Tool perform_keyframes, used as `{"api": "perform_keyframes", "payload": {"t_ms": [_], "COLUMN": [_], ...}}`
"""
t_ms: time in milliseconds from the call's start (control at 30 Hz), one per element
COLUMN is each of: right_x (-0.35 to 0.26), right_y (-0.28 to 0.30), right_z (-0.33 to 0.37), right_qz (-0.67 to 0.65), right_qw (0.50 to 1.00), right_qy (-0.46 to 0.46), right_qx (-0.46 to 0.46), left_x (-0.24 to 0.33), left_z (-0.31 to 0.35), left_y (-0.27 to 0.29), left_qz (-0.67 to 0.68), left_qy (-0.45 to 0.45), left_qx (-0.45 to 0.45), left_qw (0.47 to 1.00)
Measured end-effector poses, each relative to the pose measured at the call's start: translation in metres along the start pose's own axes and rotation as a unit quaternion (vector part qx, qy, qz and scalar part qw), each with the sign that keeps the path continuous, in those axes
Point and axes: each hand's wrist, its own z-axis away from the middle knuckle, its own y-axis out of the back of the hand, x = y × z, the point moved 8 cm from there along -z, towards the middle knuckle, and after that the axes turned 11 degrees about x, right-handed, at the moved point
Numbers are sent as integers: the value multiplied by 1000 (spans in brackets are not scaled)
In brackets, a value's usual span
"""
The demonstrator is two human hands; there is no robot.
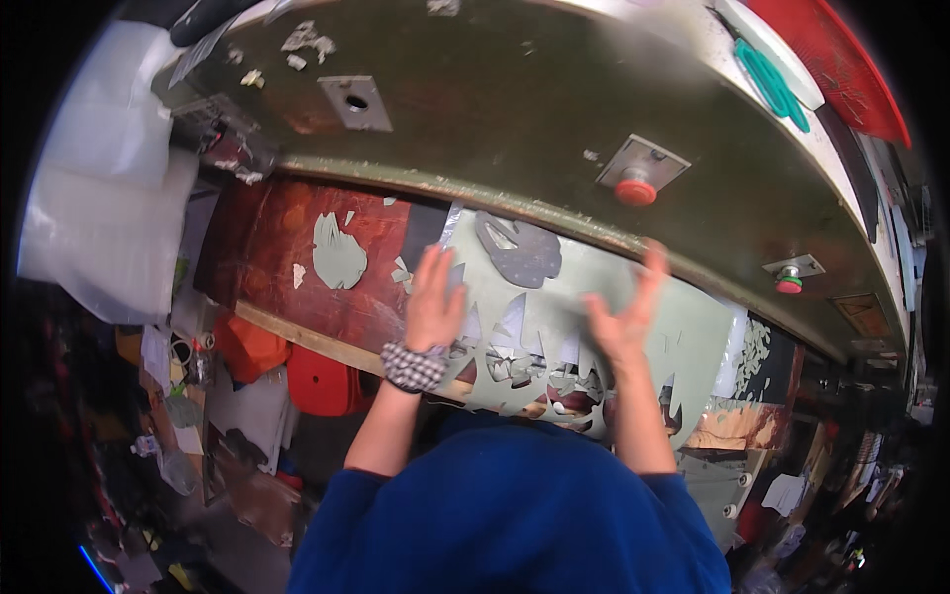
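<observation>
A pale green sheet (683, 327), which looks like leather or a similar flat material, lies across the work surface. Jagged holes and torn strips run along its near edge. On its far part rests a dark grey flat piece (534, 259) with a slot cut in it. My left hand (432, 302), with a checked band at the wrist, is over the sheet's left edge, fingers stretched out and nothing in them. Over the sheet's right half, my right hand (625, 317) has its fingers spread, somewhat blurred and empty. Whether either palm touches the sheet I cannot tell.
A green machine beam (495, 109) with a red push button (635, 191) spans the far side. Green offcuts (338, 252) lie on the reddish board (282, 233) at left, and small scraps (754, 354) at right. A red stool-like object (322, 381) stands below left.
</observation>
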Motion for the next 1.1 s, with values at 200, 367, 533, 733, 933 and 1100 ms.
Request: {"api": "perform_keyframes", "payload": {"t_ms": [200, 367, 533, 733, 933, 1100], "right_x": [44, 36, 15, 42, 87, 125], "right_y": [198, 217, 223, 205, 248, 280], "right_z": [-26, 16, 54, 120, 177, 193], "right_qz": [261, 218, 321, 263, 346, 333], "right_qw": [914, 897, 785, 939, 904, 907], "right_qy": [-18, 121, 229, -34, -226, -147], "right_qx": [309, 366, 477, 219, 111, 211], "left_x": [-48, -42, -37, -40, -54, -49], "left_z": [72, 101, 98, 92, 101, 122], "left_y": [54, 41, 38, 41, 32, 57], "left_qz": [-58, -112, -88, -30, 16, 14], "left_qy": [129, -42, -44, -21, 15, 1], "left_qx": [42, 92, 142, 150, 109, 117], "left_qw": [989, 989, 985, 988, 994, 993]}}
